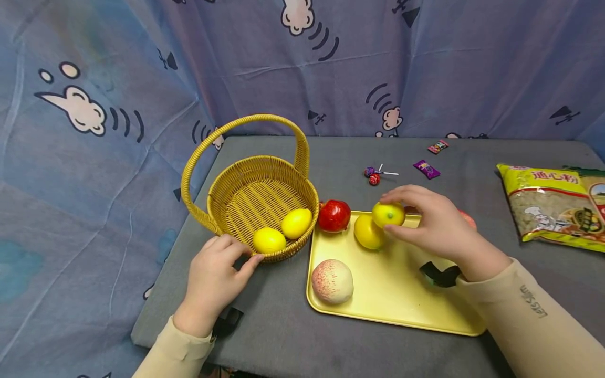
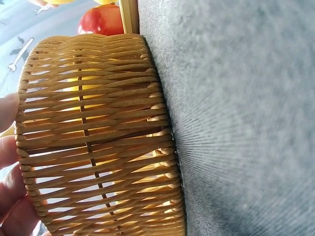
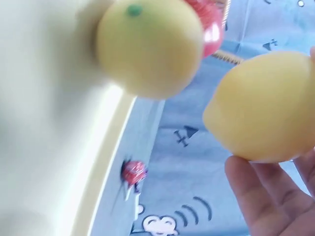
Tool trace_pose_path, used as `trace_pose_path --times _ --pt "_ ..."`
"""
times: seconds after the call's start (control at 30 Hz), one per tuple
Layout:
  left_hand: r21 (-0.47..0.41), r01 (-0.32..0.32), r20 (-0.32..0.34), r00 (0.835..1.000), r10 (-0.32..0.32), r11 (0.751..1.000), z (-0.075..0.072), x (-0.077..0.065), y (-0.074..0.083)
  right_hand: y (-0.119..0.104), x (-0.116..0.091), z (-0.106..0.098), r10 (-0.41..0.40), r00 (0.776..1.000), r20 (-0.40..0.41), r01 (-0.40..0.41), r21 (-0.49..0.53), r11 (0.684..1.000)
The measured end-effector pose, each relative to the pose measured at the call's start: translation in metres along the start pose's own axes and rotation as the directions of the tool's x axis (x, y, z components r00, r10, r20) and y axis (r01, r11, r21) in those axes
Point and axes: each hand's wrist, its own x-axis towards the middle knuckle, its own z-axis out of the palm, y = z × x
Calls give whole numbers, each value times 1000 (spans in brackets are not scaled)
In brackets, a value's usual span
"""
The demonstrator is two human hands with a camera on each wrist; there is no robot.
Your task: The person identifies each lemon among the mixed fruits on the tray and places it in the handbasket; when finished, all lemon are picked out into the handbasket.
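With thumb and fingers, my left hand [image 1: 215, 275] pinches the near rim of a yellow wicker basket [image 1: 248, 202]; its weave [image 2: 98, 137] fills much of the left wrist view. Inside the basket lie two lemons [image 1: 296, 223]. My right hand [image 1: 437, 228] grips another lemon [image 3: 266, 108], raised above the yellow tray [image 1: 397, 294]. Below it, a round yellow fruit [image 1: 368, 234] with a green spot rests on the tray, partly hidden in the head view. A red pomegranate [image 1: 334, 216] sits at the tray's far left corner, a peach [image 1: 332, 281] at the near left.
Behind the right hand a reddish thing [image 1: 468, 218] shows, mostly hidden. Two lollipops [image 1: 373, 177] and two wrapped candies [image 1: 427, 169] lie farther back on the grey table. A bag of pasta [image 1: 555, 205] lies at the right. A patterned blue curtain [image 1: 350, 79] hangs behind.
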Motion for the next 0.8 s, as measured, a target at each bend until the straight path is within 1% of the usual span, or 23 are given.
trace_pose_path --times 0.1,0.23,0.5,0.63,0.8 --pt "-2 3 1 1000 -3 1000 0 -1 0 -8 3 0 -19 1000 -6 20 63 998" --pt "1 0 14 1000 0 1000 -1 -1 0 -18 8 1 -53 999 -13 54 105 993" --pt "-9 10 47 999 -10 1000 0 0 0 -28 24 9 -141 990 -22 143 141 980" --pt "-12 12 52 999 -12 1000 0 0 0 -34 34 14 -175 985 5 173 133 976" --pt "-8 7 38 999 -7 1000 0 0 0 -46 51 22 -230 972 45 222 132 966"
